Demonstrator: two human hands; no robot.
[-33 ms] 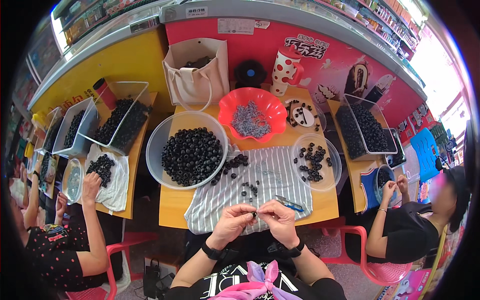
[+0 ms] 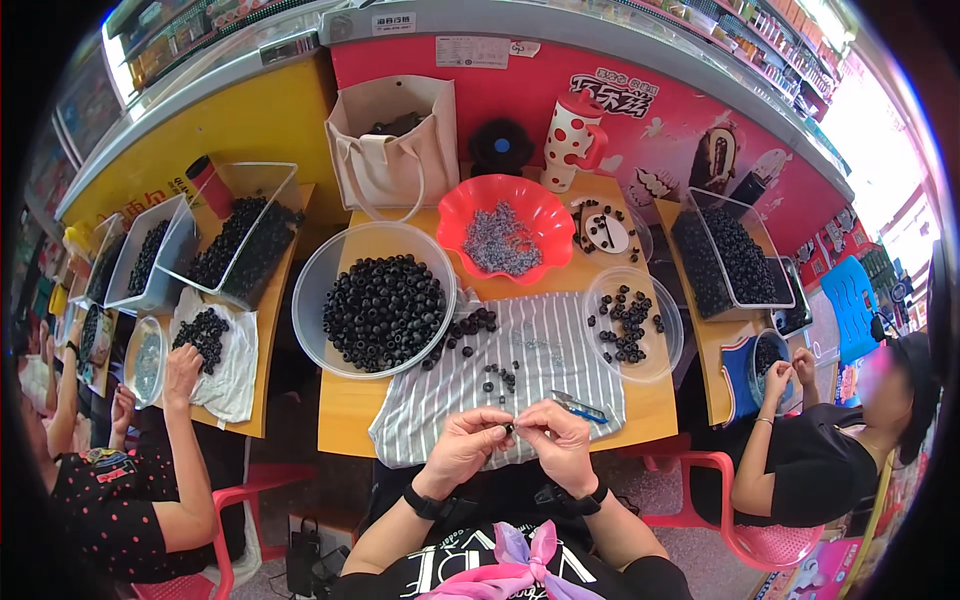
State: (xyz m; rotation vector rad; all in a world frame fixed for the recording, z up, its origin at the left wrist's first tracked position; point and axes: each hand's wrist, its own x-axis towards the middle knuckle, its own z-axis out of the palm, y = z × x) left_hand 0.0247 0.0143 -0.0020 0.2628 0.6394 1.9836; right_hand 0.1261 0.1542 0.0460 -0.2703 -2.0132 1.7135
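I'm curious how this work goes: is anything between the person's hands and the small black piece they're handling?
No. The left hand and right hand meet over the striped cloth, pinching the small black piece directly between the fingertips.

I can't make out the tiny dark bead (image 2: 509, 429) pinched between my left hand (image 2: 466, 446) and right hand (image 2: 556, 443); fingertips cover most of it. The bag (image 2: 392, 148) hides its contents, and my elbows are cut off below.

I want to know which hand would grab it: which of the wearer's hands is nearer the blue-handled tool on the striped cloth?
Right. The right hand sits just below the blue-handled tool, nearly touching it. The left hand is farther off, to the tool's lower left, pinching a small black piece with the right.
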